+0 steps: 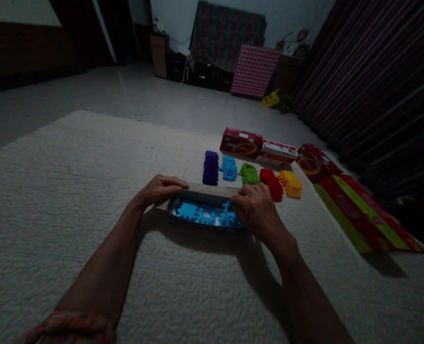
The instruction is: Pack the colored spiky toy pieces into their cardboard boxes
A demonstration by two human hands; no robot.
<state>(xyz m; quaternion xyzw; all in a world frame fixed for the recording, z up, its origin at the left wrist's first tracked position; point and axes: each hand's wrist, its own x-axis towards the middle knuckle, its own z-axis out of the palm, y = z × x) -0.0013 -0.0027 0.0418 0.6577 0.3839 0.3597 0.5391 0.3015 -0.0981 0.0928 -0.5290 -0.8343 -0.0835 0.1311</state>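
A shallow open box (208, 192) with a raised cardboard flap lies in front of me. Inside it are several light-blue interlocking plastic pieces (188, 210). My left hand (161, 188) grips the flap at the box's left end, fingers together along its edge. At the right end my right hand (253, 203) is closed over the flap and corner, its fingertips beside an upright blue piece (226, 212); whether they touch that piece is hard to tell. The right corner of the box is hidden behind this hand.
Beyond the box stand stacks of purple (211, 168), blue (229, 168), green (249, 173), red (272, 184) and yellow pieces (291, 184). Red cartons (241, 142) line the back of the pale quilted mat (90, 157). A red-and-green box (362, 210) lies at the right.
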